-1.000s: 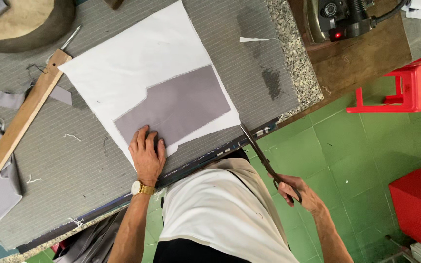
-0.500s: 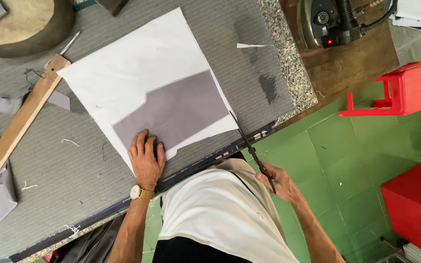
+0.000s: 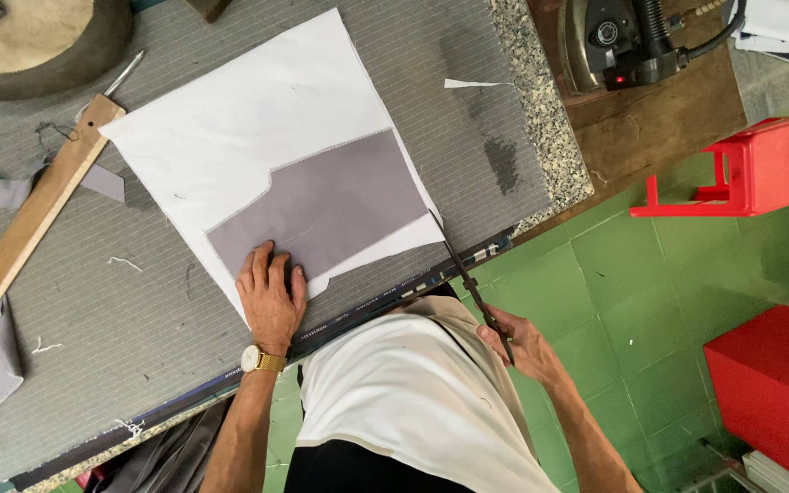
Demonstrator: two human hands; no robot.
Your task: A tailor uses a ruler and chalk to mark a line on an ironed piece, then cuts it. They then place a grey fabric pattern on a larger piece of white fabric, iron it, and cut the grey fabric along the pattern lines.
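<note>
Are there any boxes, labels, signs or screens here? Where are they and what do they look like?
No boxes, signs or screens show.
Measuring strip: long dark band with small light markings, along the table's near edge, between the left hand and the right hand holding scissors.
Iron: dark, top right on a wooden board, with a small round label and a red light.

left hand pressed flat, right hand fingers closed.

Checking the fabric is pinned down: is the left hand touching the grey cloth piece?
Touching. The head view shows the left hand pressed flat, fingers overlapping the lower left corner of the grey cloth piece.
</note>
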